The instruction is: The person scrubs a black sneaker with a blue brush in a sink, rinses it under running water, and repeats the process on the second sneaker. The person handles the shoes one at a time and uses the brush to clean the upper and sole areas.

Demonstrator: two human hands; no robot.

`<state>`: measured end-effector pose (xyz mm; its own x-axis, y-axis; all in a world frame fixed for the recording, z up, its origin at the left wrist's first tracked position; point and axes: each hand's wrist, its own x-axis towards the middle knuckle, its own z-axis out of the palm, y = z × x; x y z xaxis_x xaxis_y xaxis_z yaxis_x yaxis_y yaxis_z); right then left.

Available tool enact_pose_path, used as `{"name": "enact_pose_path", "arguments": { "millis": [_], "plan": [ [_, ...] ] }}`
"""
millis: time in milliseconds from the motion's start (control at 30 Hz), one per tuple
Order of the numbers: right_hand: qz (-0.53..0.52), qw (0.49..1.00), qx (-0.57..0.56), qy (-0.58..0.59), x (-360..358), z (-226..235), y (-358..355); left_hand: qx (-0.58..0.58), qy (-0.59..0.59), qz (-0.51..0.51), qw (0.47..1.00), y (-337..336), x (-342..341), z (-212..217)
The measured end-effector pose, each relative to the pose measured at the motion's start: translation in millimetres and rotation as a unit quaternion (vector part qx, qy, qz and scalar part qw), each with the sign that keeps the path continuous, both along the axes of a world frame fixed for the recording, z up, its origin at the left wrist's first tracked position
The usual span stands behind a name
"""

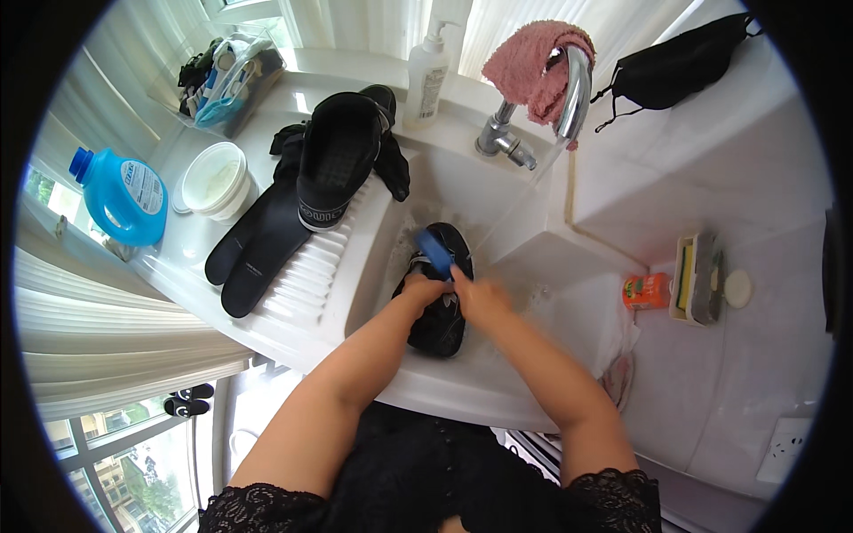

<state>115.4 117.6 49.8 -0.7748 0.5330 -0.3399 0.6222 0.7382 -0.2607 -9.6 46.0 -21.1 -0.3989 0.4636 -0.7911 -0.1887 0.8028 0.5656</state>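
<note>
In a white sink (498, 382), our left hand (425, 290) presses down on a black, wet shoe (442, 311), fingers curled over it. Our right hand (475, 293) has its fingers clamped on a blue brush (435, 251) touching the shoe. A second black shoe (338, 158) rests on the ribbed white worktop (302, 284).

The left hand (425, 289) and right hand (477, 296) cover the middle of the black shoe (440, 324) in the sink (462, 191), so its upper there is hidden. The blue brush (435, 251) is blurred; which hand grips it is unclear, probably the right. The pink towel (533, 67) hides the top of the tap (573, 89). The socket (784, 449) at the lower right is cut off by the dark rim.
</note>
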Motion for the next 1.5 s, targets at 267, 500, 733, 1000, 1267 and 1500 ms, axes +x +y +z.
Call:
{"name": "enact_pose_path", "arguments": {
  "millis": [267,500,733,1000,1267,1500],
  "plan": [
    [-0.066,0.997,-0.014,0.03,30.8,-44.0,36.3,0.117,-0.247,0.251,0.929,5.7,48.3,22.9],
    [-0.068,0.988,-0.116,0.075,116.1,-16.3,17.8,0.029,-0.296,0.432,0.852,22.1,90.5,12.6],
    [-0.117,0.99,-0.045,0.07,92.8,96.4,-12.6,0.139,-0.058,0.282,0.947,44.0,36.9,-15.1],
    [-0.163,0.948,-0.133,0.238,92.1,51.6,-33.0,0.21,-0.348,0.498,0.766,27.8,36.2,4.9],
    [-0.133,0.989,-0.031,-0.047,-0.2,-10.9,-7.0,0.165,-0.387,0.538,0.73,23.2,45.3,-3.2],
    [-0.076,0.989,-0.046,-0.122,65.7,52.1,-41.8,0.105,-0.463,0.628,0.616,21.2,24.3,26.5]
  ]
}}
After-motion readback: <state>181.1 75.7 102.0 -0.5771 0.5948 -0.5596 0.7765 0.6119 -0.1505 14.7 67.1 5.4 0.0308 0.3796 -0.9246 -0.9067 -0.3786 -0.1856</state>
